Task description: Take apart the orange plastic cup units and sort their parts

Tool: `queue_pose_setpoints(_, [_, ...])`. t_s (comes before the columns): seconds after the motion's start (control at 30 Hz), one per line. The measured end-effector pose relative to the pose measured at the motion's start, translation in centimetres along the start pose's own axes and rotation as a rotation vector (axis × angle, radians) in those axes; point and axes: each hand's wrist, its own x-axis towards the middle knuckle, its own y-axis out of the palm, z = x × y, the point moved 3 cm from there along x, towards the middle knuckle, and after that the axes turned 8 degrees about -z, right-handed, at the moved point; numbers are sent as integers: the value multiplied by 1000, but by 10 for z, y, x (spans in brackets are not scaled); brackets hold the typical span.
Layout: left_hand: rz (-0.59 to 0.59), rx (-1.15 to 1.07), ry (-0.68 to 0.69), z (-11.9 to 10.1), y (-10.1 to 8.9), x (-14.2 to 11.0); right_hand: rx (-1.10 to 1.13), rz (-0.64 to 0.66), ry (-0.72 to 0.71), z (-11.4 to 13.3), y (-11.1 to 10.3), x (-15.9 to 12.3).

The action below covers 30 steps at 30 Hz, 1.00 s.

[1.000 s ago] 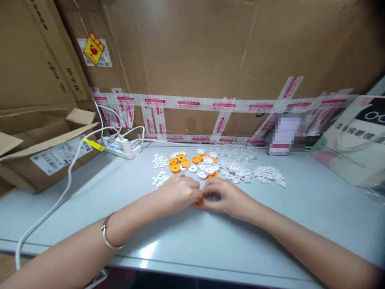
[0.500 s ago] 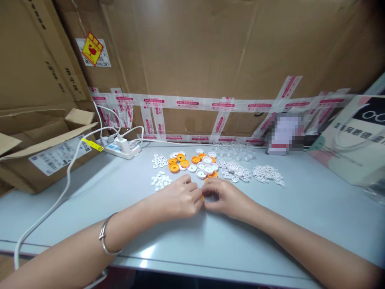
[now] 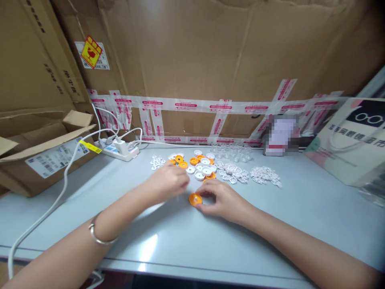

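Between the thumb and fingers of my right hand [image 3: 218, 197] is a shallow round orange plastic cap [image 3: 191, 200], resting on the table with its hollow side up. A small pale piece shows at its centre. My left hand [image 3: 168, 182] hovers to the left of the cap, apart from it, with its fingers curled and somewhat blurred. Whatever those fingers hold, if anything, is hidden. Just beyond both hands lies a cluster of orange caps [image 3: 183, 165] and white caps [image 3: 199, 176]. Small white pieces [image 3: 157, 162] are scattered behind my left hand.
White openwork pieces [image 3: 266, 176] and clear plastic parts [image 3: 233, 151] lie at the back right. A power strip [image 3: 124, 154] with white cables and an open cardboard box [image 3: 60, 156] stand left. A paper bag [image 3: 349, 148] stands right, near a blurred-out phone-like object [image 3: 279, 136].
My left hand has moved left, away from the orange cap, uncovering it. My right hand keeps its hold in nearly the same place. The view has shifted slightly.
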Motion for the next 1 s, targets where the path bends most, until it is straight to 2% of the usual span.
queue_pose_setpoints(0.13, [217,130,-508,68,-28,-26,9,-20,23,-3,1,-2])
queue_pose_setpoints(0.17, [246,165,-595,82,-33,-35,14,-23,33,-3,2,-2])
queue_pose_setpoints(0.23, [260,217,-651,98,-39,-49,30,-29,60,-3,2,-3])
queue_pose_setpoints(0.3, [281,235,-669,105,-35,-57,39,-34,80,-2,2,-3])
queue_pose_setpoints(0.47, [321,236,-691,104,-19,-57,12,-17,32,1,1,-5])
queue_pose_setpoints(0.67, [314,201,-684,100,-18,-57,11,-20,0,1,2,-4])
queue_pose_setpoints(0.87, [377,237,-720,84,-26,-44,165,-74,154,1,-14,2])
queue_pose_setpoints(0.93, [319,234,-648,70,-26,-33,204,-131,213,-1,-24,6])
queue_pose_setpoints(1.0, [217,167,-492,48,-23,-19,228,-178,250,-5,-34,12])
